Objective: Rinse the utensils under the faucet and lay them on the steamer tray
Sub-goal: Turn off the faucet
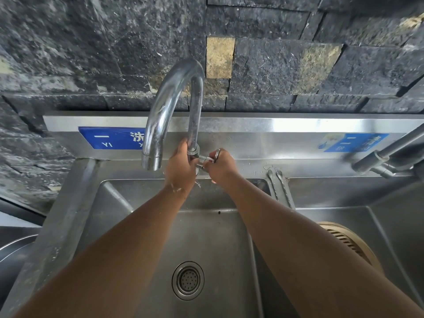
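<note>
**Gripping the tap at the steel sink**

Reaching out with both arms here, we've got our left hand [181, 167] wrapped around the base of the faucet [171, 104] pipe, fingers curled shut on the metal. Our right hand [220, 166] is just beside it, closed on the little tap handle [210, 158] that sticks out to the right of the base, with the metal poking up between the fingers. A few drops hang under the left hand, but we can't make out a proper stream from the spout.

The faucet is a tall chrome gooseneck, curving up and back down to the left. Below it is the left sink basin [128, 216], plain stainless, with a round drain strainer [188, 280] near the bottom.

The utensils [278, 187] look like two slim metal pieces lying side by side on the divider ridge between the two basins, right of our right hand; too small to tell exactly what they are. The steamer tray [351, 244] sits in the right basin, a tan round thing with slats, half hidden behind our right forearm.

Behind it all, a steel backsplash [263, 125] carries two blue labels [112, 137]. The wall [91, 42] above is rough dark stone blocks, a couple of them tan. A second tap [385, 154] pokes in from the right edge, blurry.
</note>
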Demonstrator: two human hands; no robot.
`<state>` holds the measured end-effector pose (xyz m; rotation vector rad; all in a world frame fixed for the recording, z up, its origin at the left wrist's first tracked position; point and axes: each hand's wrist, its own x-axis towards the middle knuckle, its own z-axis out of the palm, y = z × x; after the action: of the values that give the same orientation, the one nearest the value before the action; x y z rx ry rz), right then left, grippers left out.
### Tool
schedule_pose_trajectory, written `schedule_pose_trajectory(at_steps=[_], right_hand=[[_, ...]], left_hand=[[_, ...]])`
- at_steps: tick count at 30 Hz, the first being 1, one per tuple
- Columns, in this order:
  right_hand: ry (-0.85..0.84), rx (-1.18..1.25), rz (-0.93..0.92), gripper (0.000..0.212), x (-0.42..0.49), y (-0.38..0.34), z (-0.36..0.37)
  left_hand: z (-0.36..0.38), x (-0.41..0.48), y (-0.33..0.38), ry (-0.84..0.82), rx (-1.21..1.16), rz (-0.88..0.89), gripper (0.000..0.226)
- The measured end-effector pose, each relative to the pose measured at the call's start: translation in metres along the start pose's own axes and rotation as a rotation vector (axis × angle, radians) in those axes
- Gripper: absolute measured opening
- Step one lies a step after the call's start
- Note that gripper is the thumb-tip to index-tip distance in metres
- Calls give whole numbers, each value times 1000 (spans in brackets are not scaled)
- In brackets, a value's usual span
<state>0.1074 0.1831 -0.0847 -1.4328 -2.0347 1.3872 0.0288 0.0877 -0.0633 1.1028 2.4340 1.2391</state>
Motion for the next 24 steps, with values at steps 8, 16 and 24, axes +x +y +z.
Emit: schedule_pose_trajectory(at_steps=[8, 16, 24], right_hand=[[-2, 7, 13, 21, -3, -4, 0], [-79, -53, 26, 46, -13, -8, -11], [-222, -4, -3, 77, -52, -1, -96]], left_hand=[[7, 5, -11, 17, -8, 0, 39], [-2, 5, -2, -39, -43, -47, 30], [26, -50, 40, -16, -231, -246, 83]])
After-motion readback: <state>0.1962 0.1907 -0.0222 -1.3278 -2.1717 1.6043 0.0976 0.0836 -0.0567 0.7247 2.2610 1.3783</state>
